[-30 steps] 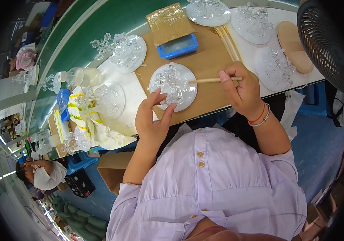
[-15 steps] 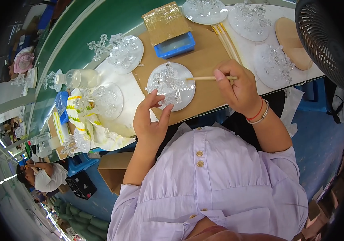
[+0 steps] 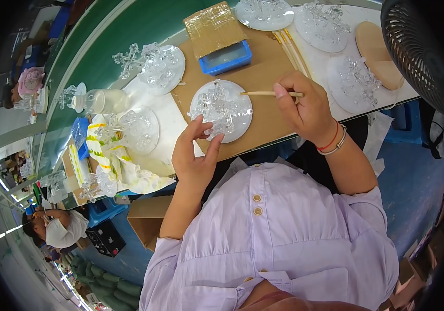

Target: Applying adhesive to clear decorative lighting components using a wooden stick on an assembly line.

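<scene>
Clear ornament (image 3: 214, 106) sits on cardboard (image 3: 271, 65), just beyond my left hand (image 3: 195, 154), the nearer one: thumb and fingers parted, can't tell if gripping. My right hand (image 3: 306, 111) pinches a wooden stick (image 3: 263, 94) crosswise, tip ornament-ward.

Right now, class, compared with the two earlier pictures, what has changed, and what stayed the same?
The right hand has shifted slightly away from the body, carrying the tip of the thin pale wooden stick toward the far edge of the round white disc. Nothing was taken hold of or let go. The left hand stays at the clear, glassy ornament on the disc.
</scene>
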Available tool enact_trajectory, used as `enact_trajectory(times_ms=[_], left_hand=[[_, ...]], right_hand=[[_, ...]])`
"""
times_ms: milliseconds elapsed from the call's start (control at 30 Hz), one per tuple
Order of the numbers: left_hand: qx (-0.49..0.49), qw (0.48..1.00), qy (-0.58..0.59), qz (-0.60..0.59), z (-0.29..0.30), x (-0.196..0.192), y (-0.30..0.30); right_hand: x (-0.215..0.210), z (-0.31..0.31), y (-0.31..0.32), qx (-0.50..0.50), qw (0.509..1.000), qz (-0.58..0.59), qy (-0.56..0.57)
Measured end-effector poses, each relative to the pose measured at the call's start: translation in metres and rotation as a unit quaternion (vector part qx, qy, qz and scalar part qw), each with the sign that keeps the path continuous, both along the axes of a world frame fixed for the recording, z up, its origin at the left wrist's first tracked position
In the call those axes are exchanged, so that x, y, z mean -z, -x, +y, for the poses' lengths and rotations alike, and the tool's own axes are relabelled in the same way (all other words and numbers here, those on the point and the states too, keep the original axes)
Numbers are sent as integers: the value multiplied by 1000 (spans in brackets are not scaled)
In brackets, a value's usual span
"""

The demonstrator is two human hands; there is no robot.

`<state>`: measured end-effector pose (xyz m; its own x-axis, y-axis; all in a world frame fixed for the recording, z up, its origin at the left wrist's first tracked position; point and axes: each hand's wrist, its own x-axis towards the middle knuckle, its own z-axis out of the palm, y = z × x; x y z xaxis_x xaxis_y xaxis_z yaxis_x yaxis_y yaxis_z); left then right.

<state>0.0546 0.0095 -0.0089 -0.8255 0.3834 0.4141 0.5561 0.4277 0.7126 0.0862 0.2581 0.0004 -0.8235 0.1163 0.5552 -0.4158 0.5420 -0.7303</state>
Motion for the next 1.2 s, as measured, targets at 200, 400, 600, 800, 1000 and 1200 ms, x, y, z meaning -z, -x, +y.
enact_trajectory(times_ms=[200, 400, 600, 800, 1000, 1200], left_hand=[[-4, 1000, 7, -4, 0, -2, -1], [3, 1000, -1, -2, 0, -2, -1], [14, 1000, -14, -3, -1, -5, 0], [8, 1000, -20, -20, 0, -7, 1], [9, 999, -23, -27, 3, -9, 1], [16, 999, -25, -29, 6, -9, 0]], right_hand=[[-2, 3, -8, -34, 999, -31, -8], [2, -1, -1, -27, 1000, 8, 7], [0, -2, -12, -94, 995, -20, 17], [-1, -6, -10, -56, 998, 28, -19], [-6, -5, -22, -90, 996, -24, -15], [-1, -1, -20, -32, 998, 8, -52]])
